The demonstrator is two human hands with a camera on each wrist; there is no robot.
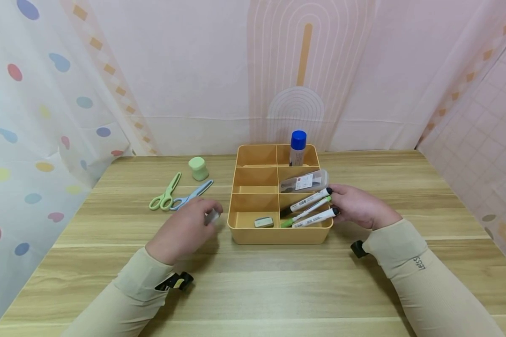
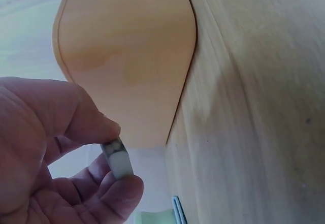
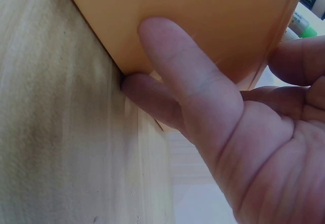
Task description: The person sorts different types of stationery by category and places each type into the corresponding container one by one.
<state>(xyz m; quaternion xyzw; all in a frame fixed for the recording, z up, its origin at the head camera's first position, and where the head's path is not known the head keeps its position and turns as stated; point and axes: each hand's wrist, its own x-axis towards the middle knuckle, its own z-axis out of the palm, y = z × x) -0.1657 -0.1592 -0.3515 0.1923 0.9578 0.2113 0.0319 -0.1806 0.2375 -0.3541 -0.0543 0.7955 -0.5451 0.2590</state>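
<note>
The left hand (image 1: 184, 231) pinches a small block (image 1: 212, 217) between thumb and fingers; the left wrist view shows its pale face and darker end held at the fingertips. The block is off the table (image 1: 278, 290), just left of the box (image 1: 278, 237) and apart from its side wall.

Just beyond this grip lie the blue scissors (image 1: 199, 188), with the green scissors (image 1: 168, 193) to their left, both flat on the wood. Farther beyond the grip, behind the blue scissors, stands a green sponge (image 1: 198, 169), narrow at the waist.

To the right of the pinched block, in the box's near left compartment, lies an eraser (image 1: 263, 222).

The right hand (image 1: 362, 206) is at the opposite side of the box, its fingers extended and touching the outer wall, clamped on nothing that can be made out. Just left of these fingers, two markers (image 1: 308, 201) and a green pen (image 1: 308, 211) lean in the near right compartment. Beyond them, a clear case (image 1: 304, 181) lies tilted in the middle right compartment, and a blue-capped glue stick (image 1: 297, 147) stands in the far right one.
</note>
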